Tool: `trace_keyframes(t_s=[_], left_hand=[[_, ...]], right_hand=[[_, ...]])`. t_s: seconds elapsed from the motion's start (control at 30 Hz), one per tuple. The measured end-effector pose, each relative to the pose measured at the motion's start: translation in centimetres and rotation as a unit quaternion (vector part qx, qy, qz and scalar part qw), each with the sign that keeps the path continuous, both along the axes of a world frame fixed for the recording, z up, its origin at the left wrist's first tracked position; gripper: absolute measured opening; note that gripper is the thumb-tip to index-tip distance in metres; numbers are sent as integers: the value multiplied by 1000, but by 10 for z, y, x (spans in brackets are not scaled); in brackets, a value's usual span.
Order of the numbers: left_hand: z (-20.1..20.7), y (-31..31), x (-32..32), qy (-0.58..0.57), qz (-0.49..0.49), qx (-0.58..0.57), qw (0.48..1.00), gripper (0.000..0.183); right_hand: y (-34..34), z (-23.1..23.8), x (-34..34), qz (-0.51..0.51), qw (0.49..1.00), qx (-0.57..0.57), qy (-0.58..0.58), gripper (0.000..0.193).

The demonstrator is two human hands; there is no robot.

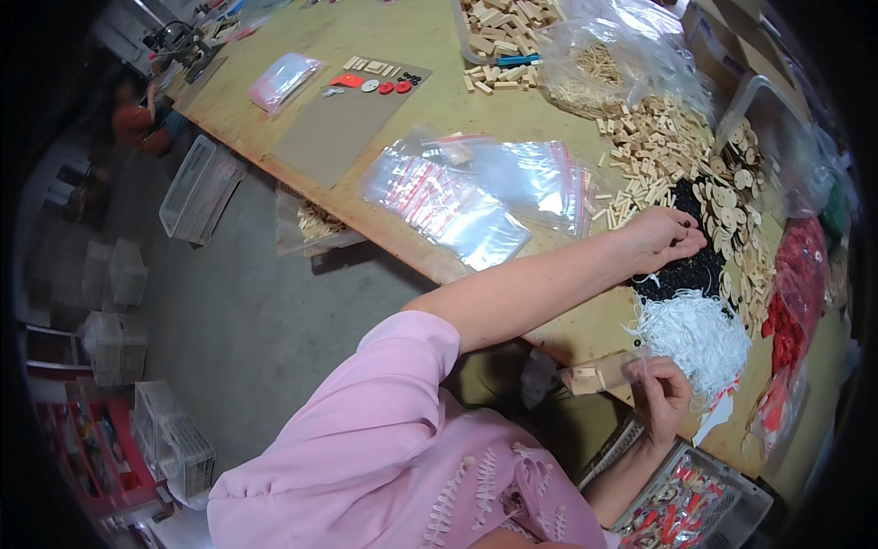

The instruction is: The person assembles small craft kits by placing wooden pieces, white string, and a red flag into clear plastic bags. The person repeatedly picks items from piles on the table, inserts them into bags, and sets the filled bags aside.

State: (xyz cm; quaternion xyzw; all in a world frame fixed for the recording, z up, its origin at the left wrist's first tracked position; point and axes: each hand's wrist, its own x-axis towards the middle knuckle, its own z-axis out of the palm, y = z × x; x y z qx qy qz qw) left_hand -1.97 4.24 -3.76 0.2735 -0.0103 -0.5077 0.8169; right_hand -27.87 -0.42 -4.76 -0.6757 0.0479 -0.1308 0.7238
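My left hand (666, 236) reaches across to the heap of small black parts (679, 274), its thumb and fingers pinching a small dark round piece (687, 224). Closer to my body, my right hand (663, 389) grips the edge of a clear plastic bag (615, 371). Several small wooden blocks (585, 375) show inside that bag. Just beyond my right hand lies a tangled pile of white strings (690, 334). Round wooden discs (727, 209) and loose wooden blocks (654, 137) spread around the black heap.
Flat zip bags (457, 201) lie mid-table. Beyond them a grey-brown board (334, 137) carries a row of sample parts. Bagged red pieces (794, 284) rest along the right side. A crate of filled packets (681, 503) stands below the near edge. Another person (137, 119) sits far left.
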Motion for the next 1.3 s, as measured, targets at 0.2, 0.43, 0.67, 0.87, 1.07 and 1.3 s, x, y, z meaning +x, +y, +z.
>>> trace_keyframes(t_s=[0.2,0.43,0.67,0.87,1.07,1.3], left_hand=[[0,4,3,13,-7,-12,1000,41],[-24,-1,14,148,-96,-200,964,29],[26,26,1,119,-135,-178,967,55],[16,24,8,147,-165,-226,949,55],[26,25,1,60,-135,-162,976,56],[28,26,-3,-11,-116,-131,985,60]], right_hand=[[5,6,4,4,1000,-20,5,4],[3,11,1,-21,995,-51,81,8],[2,7,3,34,999,36,14,10],[3,8,4,35,999,31,14,10],[2,5,4,38,998,40,8,10],[6,10,6,11,999,35,18,6]])
